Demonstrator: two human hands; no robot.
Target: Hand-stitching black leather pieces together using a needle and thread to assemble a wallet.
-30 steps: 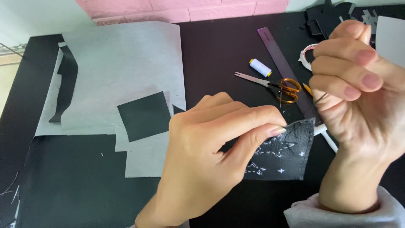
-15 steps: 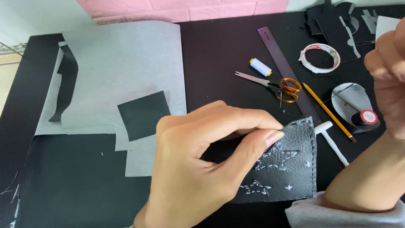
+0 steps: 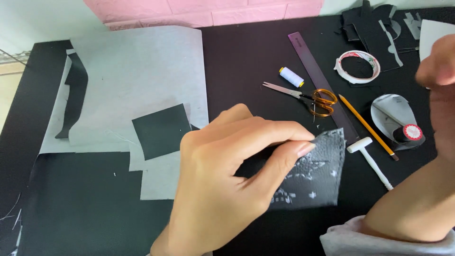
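My left hand pinches a piece of black leather with white stitched marks, holding it just above the black table near the front. My right hand is raised at the right edge, blurred, with its fingers curled together. No needle or thread can be made out in it. The right forearm and grey sleeve cross the lower right corner.
Behind the leather lie orange-handled scissors, a white thread spool, a dark ruler, a pencil, a white T-shaped tool and a tape roll. White paper sheets with a black square cover the left.
My right hand has risen up and to the right, away from the leather. The left hand keeps its pinch and the leather has tilted flatter.
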